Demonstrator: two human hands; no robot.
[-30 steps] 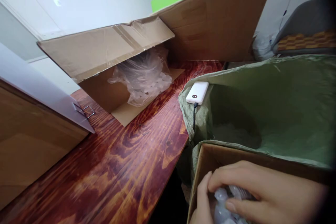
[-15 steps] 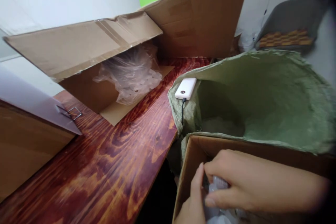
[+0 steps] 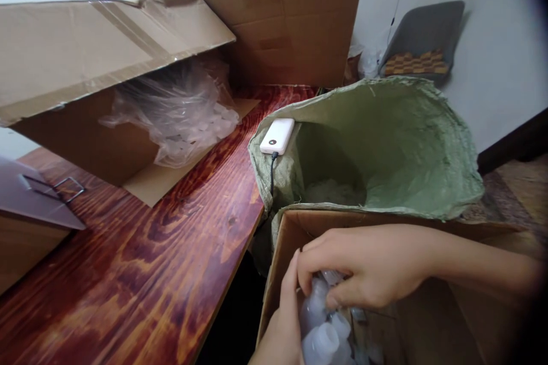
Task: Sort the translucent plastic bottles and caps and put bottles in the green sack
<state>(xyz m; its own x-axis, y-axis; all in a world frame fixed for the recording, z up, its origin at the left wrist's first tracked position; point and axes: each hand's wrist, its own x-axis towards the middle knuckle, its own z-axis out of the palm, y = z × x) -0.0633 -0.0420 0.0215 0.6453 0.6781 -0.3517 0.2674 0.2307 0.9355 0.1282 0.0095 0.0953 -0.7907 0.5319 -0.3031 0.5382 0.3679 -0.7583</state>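
Observation:
Inside a cardboard box (image 3: 291,228) at the lower right is a cluster of small translucent white plastic bottles (image 3: 323,342) with open necks. My right hand (image 3: 363,268) reaches in from the right, its fingers curled down over the upper bottles and its thumb against them. On the left side of the cluster, my left hand (image 3: 282,319) is pressed along the bottles, partly cut off by the bottom edge. Between them the two hands hold the bunch together. The fingertips of my left hand are largely hidden behind my right hand and the bottles.
Behind the box stands an open green woven sack (image 3: 406,148), whitish contents at its bottom. A white power bank (image 3: 278,136) with a black cable rests on its folded rim. Left is a red-brown wooden table (image 3: 205,228), bearing an open carton (image 3: 64,40) with a clear plastic bag (image 3: 184,120).
The view has shifted to the right, so the table and sack appear farther left. Both hands stay around the bottles, and more of the bottles and the box interior now shows.

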